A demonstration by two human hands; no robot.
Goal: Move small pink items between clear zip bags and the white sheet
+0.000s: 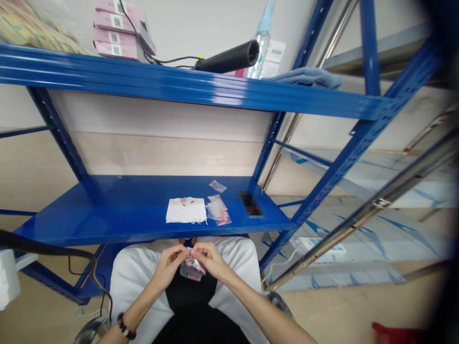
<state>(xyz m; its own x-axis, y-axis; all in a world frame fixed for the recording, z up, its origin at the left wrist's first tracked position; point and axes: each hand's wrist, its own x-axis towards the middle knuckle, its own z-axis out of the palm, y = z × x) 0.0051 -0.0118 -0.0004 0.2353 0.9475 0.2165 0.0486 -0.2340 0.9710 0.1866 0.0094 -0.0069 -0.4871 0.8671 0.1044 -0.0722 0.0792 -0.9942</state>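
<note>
Between my two hands, above my lap, hangs a small clear plastic bag (193,271) with pink pieces at its bottom. My left hand (171,260) pinches the bag's top edge on one side, and my right hand (210,258) pinches it on the other. On the blue shelf ahead lies a white cloth or tissue (184,212) with a few small pinkish-brown pieces on it. Beside it rests another clear bag (219,211) holding several pink beads or pellets. A flat small clear bag (217,186) lies farther back.
A dark, blurred-out flat object (251,204) lies at the right of the blue shelf (122,205). The upper shelf beam (161,86) crosses overhead, bearing pink boxes (116,33), a black tube (229,56), a spray bottle (261,43) and a blue cloth (308,77). A cable (53,248) runs at the left.
</note>
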